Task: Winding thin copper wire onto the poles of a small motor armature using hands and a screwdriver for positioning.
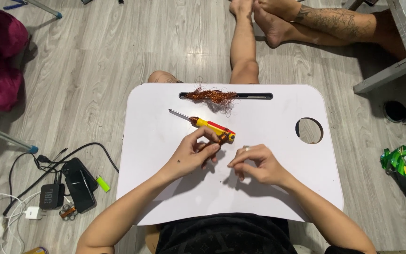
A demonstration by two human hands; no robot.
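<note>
The left hand (pixel 194 151) has its fingers closed on a small copper-wound part (pixel 221 138), held just below the screwdriver (pixel 207 124) on the counter (pixel 278 188). The right hand (pixel 255 164), right of the screwdriver, pinches something too fine to identify. Judged step: unwinding wire; continuing calls for steady tension.

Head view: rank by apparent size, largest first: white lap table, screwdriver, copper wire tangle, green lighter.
1. white lap table
2. screwdriver and copper wire tangle: similar length, too close to rank
3. green lighter, though it lies on the floor, farther from the camera

Small coppery coil (pixel 222 138) beside yellow-red screwdriver (pixel 206 123)
</note>
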